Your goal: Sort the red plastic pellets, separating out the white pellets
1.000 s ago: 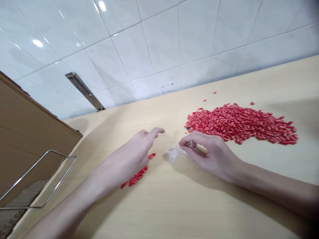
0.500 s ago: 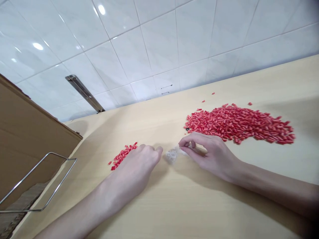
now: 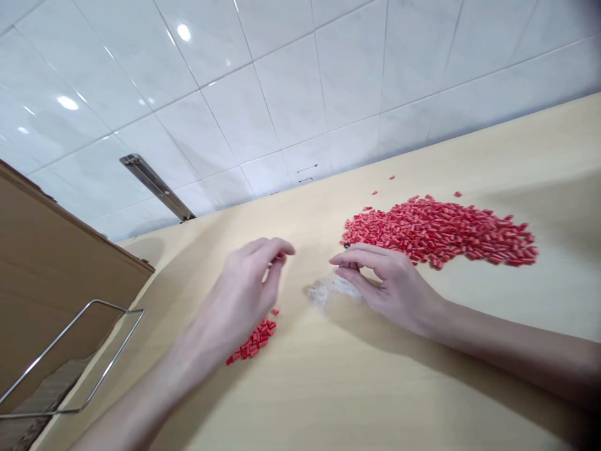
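My left hand (image 3: 246, 279) is raised over the table with its fingers curled and the thumb drawn in toward the index finger. Whatever it may hold is hidden. Partly behind its wrist lies a small pile of short red tube-like pieces (image 3: 256, 341). My right hand (image 3: 378, 275) has thumb and index fingertips close together; nothing I can name shows between them. Just below its fingertips, thin crumpled clear plastic (image 3: 322, 293) rests on the tabletop. A large heap of the same red pieces (image 3: 451, 228) spreads behind my right hand.
A small dark round thing (image 3: 346, 245) sits at the large heap's left edge. Loose red pieces lie beyond it near the tiled wall (image 3: 282, 94). At left stand a cardboard box (image 3: 56, 250) and a bent wire frame (image 3: 113, 354). A metal bar (image 3: 157, 188) leans by the wall.
My left hand has lifted up and away from the small pile, which now shows nearer and further right. My right fingertips have shifted slightly up from the clear plastic. The view has turned slightly.
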### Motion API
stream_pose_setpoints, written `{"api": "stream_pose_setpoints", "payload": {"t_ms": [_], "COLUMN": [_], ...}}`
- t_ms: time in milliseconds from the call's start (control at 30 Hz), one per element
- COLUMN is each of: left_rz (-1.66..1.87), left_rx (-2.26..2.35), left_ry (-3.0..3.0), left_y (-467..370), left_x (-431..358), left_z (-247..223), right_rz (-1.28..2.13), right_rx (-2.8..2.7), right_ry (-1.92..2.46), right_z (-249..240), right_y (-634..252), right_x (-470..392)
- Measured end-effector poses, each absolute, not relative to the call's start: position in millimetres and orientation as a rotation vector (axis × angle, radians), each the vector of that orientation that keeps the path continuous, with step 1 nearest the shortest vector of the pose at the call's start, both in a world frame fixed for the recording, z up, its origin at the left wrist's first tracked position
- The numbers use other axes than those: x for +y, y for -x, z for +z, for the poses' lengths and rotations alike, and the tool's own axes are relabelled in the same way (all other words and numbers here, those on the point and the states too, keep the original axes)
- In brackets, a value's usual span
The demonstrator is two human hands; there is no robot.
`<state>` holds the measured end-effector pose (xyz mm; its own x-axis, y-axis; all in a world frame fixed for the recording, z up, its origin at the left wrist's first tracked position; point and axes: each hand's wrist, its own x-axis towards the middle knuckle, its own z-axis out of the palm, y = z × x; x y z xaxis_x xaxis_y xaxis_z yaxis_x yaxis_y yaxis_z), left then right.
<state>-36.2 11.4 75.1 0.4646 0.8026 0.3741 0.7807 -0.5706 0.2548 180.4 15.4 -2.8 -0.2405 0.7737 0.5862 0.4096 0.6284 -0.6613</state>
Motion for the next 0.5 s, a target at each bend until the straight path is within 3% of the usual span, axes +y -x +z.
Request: {"api": "stream_pose_setpoints", "payload": {"t_ms": [100,200,333,500], "left_rz": [1.021,1.019,1.018,1.261], "left_rx": [1.035,0.873,0.838,1.005], "left_ry": [-2.365,-2.177,-2.023,-1.558], "left_y": [6,-14,-19,-14], "left_x": [-13,-37,-46,-27], "left_z": [53,27,10,7], "right_rz": [0.542,0.640,0.686,0.663], "right_rx": [-1.853,-1.797,-1.769,-1.755], "right_ry": [0.951,0.999,1.006,0.952], "right_z": [-1,0,2,-1], "right_y": [-182,-184,-184,-184], "right_x": [16,15,14,15]}}
